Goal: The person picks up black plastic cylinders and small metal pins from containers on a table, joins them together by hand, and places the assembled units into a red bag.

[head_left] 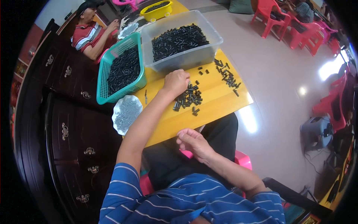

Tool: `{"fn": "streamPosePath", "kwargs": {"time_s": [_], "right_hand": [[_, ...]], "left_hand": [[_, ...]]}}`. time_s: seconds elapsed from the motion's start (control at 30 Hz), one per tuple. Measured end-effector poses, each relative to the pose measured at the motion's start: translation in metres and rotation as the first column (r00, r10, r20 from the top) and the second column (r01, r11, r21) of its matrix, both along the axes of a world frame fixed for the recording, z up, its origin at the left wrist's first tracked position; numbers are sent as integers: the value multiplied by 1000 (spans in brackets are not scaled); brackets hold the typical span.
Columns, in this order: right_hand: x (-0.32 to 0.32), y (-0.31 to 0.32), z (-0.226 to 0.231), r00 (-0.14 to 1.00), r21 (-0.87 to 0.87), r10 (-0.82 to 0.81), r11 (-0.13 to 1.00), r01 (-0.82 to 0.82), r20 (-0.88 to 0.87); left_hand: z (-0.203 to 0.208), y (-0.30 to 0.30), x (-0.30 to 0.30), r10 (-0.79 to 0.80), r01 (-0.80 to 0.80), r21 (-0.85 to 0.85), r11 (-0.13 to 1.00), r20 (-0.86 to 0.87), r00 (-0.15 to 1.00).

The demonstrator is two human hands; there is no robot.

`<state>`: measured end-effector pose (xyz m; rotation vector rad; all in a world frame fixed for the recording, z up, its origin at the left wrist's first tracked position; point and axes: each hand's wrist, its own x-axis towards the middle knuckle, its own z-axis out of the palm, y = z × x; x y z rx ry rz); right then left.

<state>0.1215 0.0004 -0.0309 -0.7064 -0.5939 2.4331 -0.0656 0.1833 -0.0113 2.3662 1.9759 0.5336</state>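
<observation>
- My 2 hands are apart: left hand [177, 83] far, right hand [195, 145] near. Both have curled fingers; I cannot tell whether either grips anything.
- The loose pile of short black tubes [189, 98] lies on the yellow table [218, 100], just to the right and near side of my left hand, which is the nearer of the 2. From my right hand it lies on the far side, past the table's near edge.
- The pile runs roughly near to far; single tubes point every way.
- The clear bin [186, 59] walls off the far side; the green basket [144, 80] and white dish [115, 116] crowd the left.
- Bare tabletop opens rightward, up to 1 more cluster of black pieces [228, 77].
</observation>
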Motion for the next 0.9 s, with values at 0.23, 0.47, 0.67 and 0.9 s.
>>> {"fn": "streamPosePath", "kwargs": {"time_s": [0.23,0.47,0.67,0.9], "right_hand": [[-2,1,-4,999,-26,10,1000,-11,-40],[1,0,-9,1000,38,11,999,-11,-2],[-6,-1,-15,999,69,47,996,-48,20],[-4,1,-12,999,106,40,993,-42,22]], "left_hand": [[-4,6,-3,-3,1,-21,1000,-84,996],[-3,11,2,-40,36,-59,998,-62,997],[-6,6,-9,-27,27,-3,1000,-28,999],[1,3,1,-75,74,18,997,66,995]]}}
